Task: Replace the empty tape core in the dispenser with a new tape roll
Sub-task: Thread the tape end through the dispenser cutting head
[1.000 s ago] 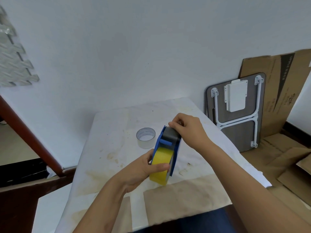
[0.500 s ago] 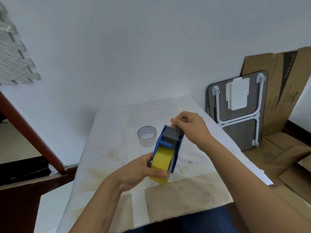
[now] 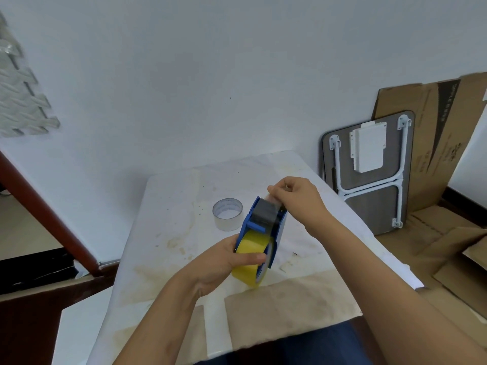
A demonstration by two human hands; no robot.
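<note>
A blue tape dispenser (image 3: pixel 279 233) with a grey front block is held above the white table (image 3: pixel 171 219). A yellow tape roll (image 3: pixel 250 252) sits in the dispenser's rear. My left hand (image 3: pixel 224 262) grips the roll and dispenser from the left, thumb across the yellow tape. My right hand (image 3: pixel 297 200) pinches the clear free end of the tape (image 3: pixel 274 200) just above the dispenser's front. The empty tape core (image 3: pixel 227 214), a whitish ring, stands on the table just left of the dispenser.
Brown paper sheets (image 3: pixel 290 301) lie on the table's near part. A folded small table (image 3: pixel 369 175) leans on the wall at right, with cardboard (image 3: pixel 434 127) behind it and on the floor. A red-brown beam (image 3: pixel 44 212) slants at left.
My right hand has lifted from the dispenser's grey front, drawing the clear tape end up with it. My left hand keeps its hold on the roll and dispenser.
</note>
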